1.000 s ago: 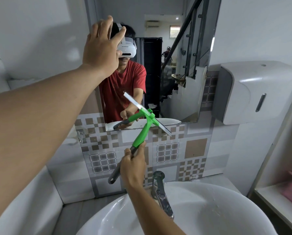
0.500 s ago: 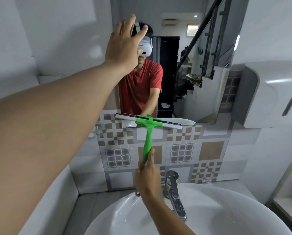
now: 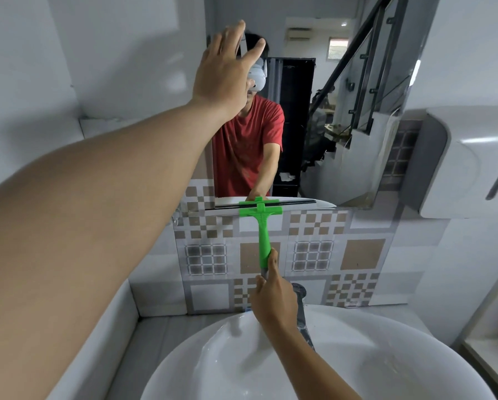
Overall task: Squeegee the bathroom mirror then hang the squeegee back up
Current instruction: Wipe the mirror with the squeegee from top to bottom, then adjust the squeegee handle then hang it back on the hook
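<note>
A: Where is open mirror point(image 3: 343, 134) glass found?
B: Centre right of the frame, unobstructed.
A: What blocks the rest?
B: The upper left is covered by the left hand point(image 3: 224, 73); the dispenser point(image 3: 470, 163) crowds the right edge, the tap point(image 3: 299, 307) below.

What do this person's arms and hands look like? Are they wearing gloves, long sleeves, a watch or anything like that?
Both are bare. The left hand and right hand have no gloves, and no rings, watch or bracelet show. Both forearms are uncovered as far as the picture reaches. The mirror shows why: the person wears a red T-shirt with short sleeves ending above the elbow.
</note>
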